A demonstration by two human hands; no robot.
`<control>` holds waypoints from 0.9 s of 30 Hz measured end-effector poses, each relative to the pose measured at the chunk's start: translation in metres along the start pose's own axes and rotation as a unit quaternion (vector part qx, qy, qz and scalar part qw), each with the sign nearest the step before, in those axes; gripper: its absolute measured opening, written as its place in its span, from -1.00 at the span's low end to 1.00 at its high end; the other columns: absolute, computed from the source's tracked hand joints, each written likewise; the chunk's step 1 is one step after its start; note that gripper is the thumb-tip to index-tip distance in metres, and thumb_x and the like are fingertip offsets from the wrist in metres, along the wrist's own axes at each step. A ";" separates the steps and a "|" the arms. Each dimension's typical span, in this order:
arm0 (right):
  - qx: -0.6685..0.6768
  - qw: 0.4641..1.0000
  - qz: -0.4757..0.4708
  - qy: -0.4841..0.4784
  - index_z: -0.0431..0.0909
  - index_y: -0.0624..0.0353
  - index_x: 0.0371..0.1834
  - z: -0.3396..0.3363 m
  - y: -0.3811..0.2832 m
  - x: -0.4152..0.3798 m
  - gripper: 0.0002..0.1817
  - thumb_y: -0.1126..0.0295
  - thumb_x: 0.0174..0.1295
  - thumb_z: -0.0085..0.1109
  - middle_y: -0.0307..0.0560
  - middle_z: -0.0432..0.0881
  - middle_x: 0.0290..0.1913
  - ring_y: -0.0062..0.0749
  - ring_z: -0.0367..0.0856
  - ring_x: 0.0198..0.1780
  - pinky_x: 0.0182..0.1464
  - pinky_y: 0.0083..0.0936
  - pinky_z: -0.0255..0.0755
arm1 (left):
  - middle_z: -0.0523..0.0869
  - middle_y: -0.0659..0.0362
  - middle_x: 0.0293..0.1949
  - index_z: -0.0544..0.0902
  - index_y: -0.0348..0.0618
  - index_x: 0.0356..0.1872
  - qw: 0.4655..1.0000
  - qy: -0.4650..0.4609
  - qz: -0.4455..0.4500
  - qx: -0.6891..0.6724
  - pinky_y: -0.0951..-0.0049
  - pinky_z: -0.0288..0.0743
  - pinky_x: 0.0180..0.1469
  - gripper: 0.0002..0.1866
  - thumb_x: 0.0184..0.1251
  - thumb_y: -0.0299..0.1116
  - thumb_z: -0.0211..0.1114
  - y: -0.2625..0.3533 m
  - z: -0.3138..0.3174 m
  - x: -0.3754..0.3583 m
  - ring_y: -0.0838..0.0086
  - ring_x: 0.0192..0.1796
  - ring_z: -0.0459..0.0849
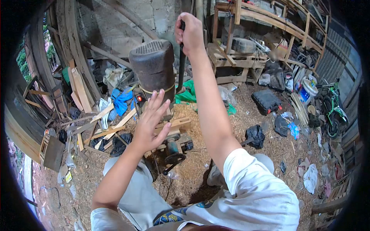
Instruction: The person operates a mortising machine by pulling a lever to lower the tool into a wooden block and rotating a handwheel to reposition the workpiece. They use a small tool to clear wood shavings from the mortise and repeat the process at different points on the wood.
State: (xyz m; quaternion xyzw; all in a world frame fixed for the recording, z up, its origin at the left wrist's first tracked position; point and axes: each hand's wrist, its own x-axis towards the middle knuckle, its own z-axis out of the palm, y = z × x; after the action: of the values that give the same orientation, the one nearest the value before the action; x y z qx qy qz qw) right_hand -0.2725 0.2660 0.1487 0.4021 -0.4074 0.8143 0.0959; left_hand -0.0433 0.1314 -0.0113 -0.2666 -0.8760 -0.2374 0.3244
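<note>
A dark, dusty machine head with a vented top stands upright in front of me, a yellow band around its lower part. My right hand is raised beside its top, fingers wrapped round a dark lever on the machine's right side. My left hand is lower, fingers spread, in front of the machine's lower part; it holds nothing. Whether its fingertips touch the machine I cannot tell. Beneath the head, a light wooden piece lies over the machine's base, above a dark handwheel.
Wood offcuts and a blue cloth lie at the left. To the right are a black case, a black bag, a white bucket and a green bicycle. A wooden rack stands behind.
</note>
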 end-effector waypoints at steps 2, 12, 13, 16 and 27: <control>-0.009 1.000 -0.021 -0.012 0.45 0.13 -0.39 0.000 -0.001 -0.004 -0.67 0.20 0.54 -0.05 -0.28 0.33 -0.65 -0.58 0.21 -0.69 -0.61 -0.48 0.14 | 0.19 -0.16 0.73 0.38 -0.16 0.64 1.000 0.010 0.004 -0.003 -0.09 -0.06 0.73 -0.24 0.39 -0.47 0.33 -0.004 0.000 0.002 -0.11 0.79 0.03; 0.050 0.990 -0.039 -0.123 0.52 0.18 -0.36 -0.032 -0.013 -0.041 -0.62 0.17 0.58 -0.06 -0.22 0.47 -0.53 -0.60 0.38 -0.56 -0.48 -0.55 0.24 | 0.32 -0.23 0.66 0.47 -0.26 0.55 1.000 -0.010 -0.003 -0.012 -0.08 0.07 0.70 -0.31 0.37 -0.45 0.37 -0.015 -0.003 -0.001 -0.18 0.72 0.21; 0.076 0.970 -0.033 -0.227 0.53 0.14 -0.28 -0.039 -0.016 -0.041 -0.56 0.08 0.69 -0.12 -0.22 0.55 -0.43 -0.56 0.50 -0.47 -0.37 -0.57 0.39 | 0.33 -0.23 0.65 0.48 -0.27 0.54 1.000 -0.019 0.003 -0.022 -0.07 0.09 0.70 -0.31 0.36 -0.46 0.38 -0.018 -0.004 -0.004 -0.19 0.71 0.23; 0.022 0.997 -0.070 -0.036 0.41 0.12 -0.44 -0.011 -0.015 -0.070 -0.59 0.13 0.61 -0.03 -0.31 0.36 -0.62 -0.70 0.20 -0.66 -0.60 -0.62 0.05 | 0.30 -0.26 0.66 0.44 -0.26 0.58 0.998 -0.050 -0.004 -0.033 -0.08 0.04 0.70 -0.35 0.64 -0.07 0.14 -0.030 -0.010 -0.014 -0.19 0.72 0.20; -0.009 0.989 -0.125 -0.077 0.33 0.18 -0.43 -0.023 -0.020 -0.136 -0.60 0.11 0.48 -0.08 -0.24 0.27 -0.64 -0.62 0.14 -0.63 -0.55 -0.52 0.04 | 0.37 -0.24 0.63 0.48 -0.28 0.56 0.990 -0.086 -0.083 -0.072 -0.08 0.06 0.70 0.09 0.60 0.52 -0.54 -0.027 -0.023 -0.016 -0.20 0.69 0.26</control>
State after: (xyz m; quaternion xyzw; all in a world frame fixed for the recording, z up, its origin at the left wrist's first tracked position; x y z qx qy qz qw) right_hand -0.1864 0.3190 0.0522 0.5102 -0.3670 0.7592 0.1689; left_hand -0.0400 0.0925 -0.0134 -0.2347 -0.9002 -0.3026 0.2071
